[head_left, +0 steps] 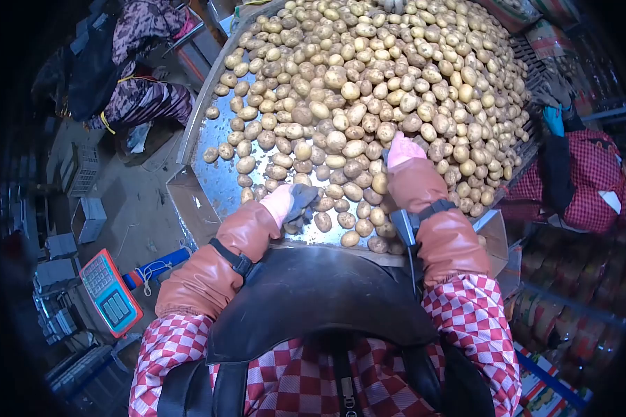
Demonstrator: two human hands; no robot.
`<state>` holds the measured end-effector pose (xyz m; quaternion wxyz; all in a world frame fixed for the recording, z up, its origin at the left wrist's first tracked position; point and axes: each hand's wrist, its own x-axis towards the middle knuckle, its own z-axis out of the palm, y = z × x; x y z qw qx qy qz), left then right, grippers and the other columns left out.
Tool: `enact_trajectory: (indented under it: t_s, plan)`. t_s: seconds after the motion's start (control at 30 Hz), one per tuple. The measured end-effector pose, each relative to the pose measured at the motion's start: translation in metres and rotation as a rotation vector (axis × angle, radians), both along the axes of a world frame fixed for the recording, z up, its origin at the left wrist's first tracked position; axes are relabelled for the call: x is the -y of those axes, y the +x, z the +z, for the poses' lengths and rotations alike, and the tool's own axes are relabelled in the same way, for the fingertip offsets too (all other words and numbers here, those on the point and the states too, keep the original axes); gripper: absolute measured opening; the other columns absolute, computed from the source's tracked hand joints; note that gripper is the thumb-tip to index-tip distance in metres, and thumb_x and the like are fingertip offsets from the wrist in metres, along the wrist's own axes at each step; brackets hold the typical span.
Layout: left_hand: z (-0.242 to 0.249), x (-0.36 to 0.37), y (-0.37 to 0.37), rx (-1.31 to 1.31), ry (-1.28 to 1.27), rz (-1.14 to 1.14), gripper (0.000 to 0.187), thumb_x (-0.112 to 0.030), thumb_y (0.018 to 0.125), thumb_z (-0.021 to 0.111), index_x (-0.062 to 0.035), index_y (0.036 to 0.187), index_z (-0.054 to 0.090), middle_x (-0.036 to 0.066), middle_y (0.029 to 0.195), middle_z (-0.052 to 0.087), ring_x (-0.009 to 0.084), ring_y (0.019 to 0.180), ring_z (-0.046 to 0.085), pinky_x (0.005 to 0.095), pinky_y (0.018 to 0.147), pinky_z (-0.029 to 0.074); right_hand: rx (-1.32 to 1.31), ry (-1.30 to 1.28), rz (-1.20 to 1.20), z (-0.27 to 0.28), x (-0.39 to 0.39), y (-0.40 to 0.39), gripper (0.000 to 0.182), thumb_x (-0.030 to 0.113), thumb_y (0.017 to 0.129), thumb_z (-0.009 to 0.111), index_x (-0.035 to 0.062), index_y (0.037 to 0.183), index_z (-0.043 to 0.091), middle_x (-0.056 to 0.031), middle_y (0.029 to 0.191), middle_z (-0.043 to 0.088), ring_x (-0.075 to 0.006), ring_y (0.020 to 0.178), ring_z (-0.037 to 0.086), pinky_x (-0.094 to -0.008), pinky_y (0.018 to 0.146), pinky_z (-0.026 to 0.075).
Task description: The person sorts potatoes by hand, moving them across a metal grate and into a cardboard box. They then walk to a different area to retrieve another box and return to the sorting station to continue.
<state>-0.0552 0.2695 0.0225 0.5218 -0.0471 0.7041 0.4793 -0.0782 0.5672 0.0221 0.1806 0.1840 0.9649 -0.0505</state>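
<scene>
A large heap of potatoes, many smeared with soil, covers a metal sorting table. My left hand, in a grey and pink glove, is at the near edge of the heap. Its fingers curl downward among the loose potatoes; what lies inside them is hidden. Farther forward and to the right, my right hand reaches into the heap. The pink back of that glove shows, but its fingers are out of sight. Brown sleeve covers with black straps wrap both forearms.
At the left, a digital scale stands beside the table. Another person in a patterned jacket is at upper left. A second person in a red checked sleeve works at the right. Sacks lie at the far right.
</scene>
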Motion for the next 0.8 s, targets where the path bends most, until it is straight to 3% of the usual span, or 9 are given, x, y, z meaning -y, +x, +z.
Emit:
enact_trajectory:
  t_s: [0.23, 0.3, 0.37, 0.43, 0.47, 0.57, 0.63, 0.7, 0.8]
  plan:
    - [-0.009, 0.007, 0.002, -0.006, 0.053, 0.035, 0.038, -0.04, 0.097, 0.053, -0.0044, 0.094, 0.064, 0.002, 0.065, 0.063, 0.0126, 0.045, 0.056, 0.0266, 0.043, 0.043, -0.056, -0.013, 0.031, -0.005, -0.009, 0.002, 0.056, 0.039, 0.079, 0.069, 0.0066, 0.123, 0.056, -0.0215, 0.116, 0.063, -0.0359, 0.108, 0.061, -0.0449, 0.094, 0.047]
    - [0.003, 0.007, 0.001, -0.006, -0.012, 0.038, 0.036, -0.039, 0.097, 0.053, -0.005, 0.091, 0.064, 0.003, 0.067, 0.064, 0.0131, 0.047, 0.057, 0.0276, 0.044, 0.044, -0.169, -0.212, -0.152, 0.01, -0.006, 0.014, 0.057, 0.039, 0.082, 0.066, 0.0056, 0.126, 0.055, -0.0226, 0.112, 0.064, -0.0363, 0.11, 0.061, -0.0451, 0.095, 0.047]
    - [-0.023, 0.01, -0.003, -0.05, 0.087, 0.041, 0.035, -0.035, 0.097, 0.054, -0.0023, 0.095, 0.066, 0.003, 0.072, 0.066, 0.0127, 0.05, 0.058, 0.0283, 0.046, 0.045, -0.213, -1.002, -0.582, 0.022, 0.006, 0.034, 0.053, 0.031, 0.086, 0.067, 0.0047, 0.13, 0.052, -0.0176, 0.102, 0.066, -0.0268, 0.109, 0.063, -0.0348, 0.074, 0.056]
    - [-0.043, 0.006, -0.014, -0.447, 0.095, 0.038, 0.033, -0.031, 0.097, 0.055, -0.0013, 0.105, 0.066, 0.005, 0.077, 0.067, 0.0122, 0.058, 0.059, 0.0266, 0.051, 0.047, -0.395, -1.602, -0.653, 0.013, 0.014, 0.063, 0.047, 0.022, 0.09, 0.062, 0.0042, 0.131, 0.049, -0.0165, 0.105, 0.061, -0.0256, 0.108, 0.063, -0.0296, 0.066, 0.056]
    - [0.006, -0.005, -0.019, -0.522, -0.097, -0.028, 0.034, -0.029, 0.095, 0.057, -0.0039, 0.117, 0.064, 0.005, 0.08, 0.067, 0.0105, 0.065, 0.059, 0.0252, 0.058, 0.048, -0.517, -1.636, -0.461, -0.026, 0.013, 0.077, 0.046, 0.019, 0.091, 0.059, 0.0043, 0.132, 0.047, -0.0174, 0.109, 0.06, -0.0289, 0.106, 0.063, -0.033, 0.068, 0.057]
    - [0.037, -0.026, -0.044, -0.645, -0.174, -0.003, 0.036, -0.031, 0.091, 0.059, -0.0203, 0.125, 0.062, 0.014, 0.094, 0.07, 0.026, 0.086, 0.068, 0.0359, 0.077, 0.053, -0.198, -2.386, -0.783, -0.031, 0.017, 0.101, 0.048, 0.013, 0.09, 0.054, 0.0105, 0.137, 0.044, -0.0189, 0.127, 0.055, -0.0388, 0.112, 0.058, -0.0438, 0.082, 0.053]
    - [0.004, -0.042, -0.071, -0.976, -0.425, -0.128, 0.038, -0.035, 0.09, 0.057, -0.0272, 0.127, 0.06, 0.017, 0.101, 0.069, 0.0322, 0.095, 0.067, 0.039, 0.086, 0.051, -0.247, -2.363, -0.765, -0.032, 0.024, 0.115, 0.054, 0.017, 0.088, 0.058, 0.0133, 0.14, 0.043, -0.0192, 0.134, 0.052, -0.0366, 0.112, 0.056, -0.0389, 0.078, 0.051]
    - [0.0, -0.062, -0.09, -0.964, -0.451, -0.216, 0.046, -0.037, 0.089, 0.056, -0.0285, 0.135, 0.054, 0.017, 0.097, 0.069, 0.03, 0.09, 0.067, 0.0391, 0.082, 0.052, -0.388, -2.376, -0.739, -0.025, 0.035, 0.126, 0.06, 0.02, 0.088, 0.06, 0.0154, 0.144, 0.039, -0.0188, 0.138, 0.048, -0.0334, 0.11, 0.056, -0.0346, 0.074, 0.05]
    - [-0.035, -0.08, -0.124, -0.881, -0.38, -0.343, 0.058, -0.038, 0.089, 0.058, -0.0187, 0.142, 0.047, 0.016, 0.094, 0.069, 0.027, 0.085, 0.067, 0.0382, 0.079, 0.052, -0.697, -1.389, -0.058, -0.023, 0.042, 0.147, 0.042, 0.024, 0.096, 0.051, 0.0141, 0.136, 0.048, -0.0125, 0.14, 0.05, -0.0324, 0.125, 0.049, -0.0393, 0.099, 0.042]
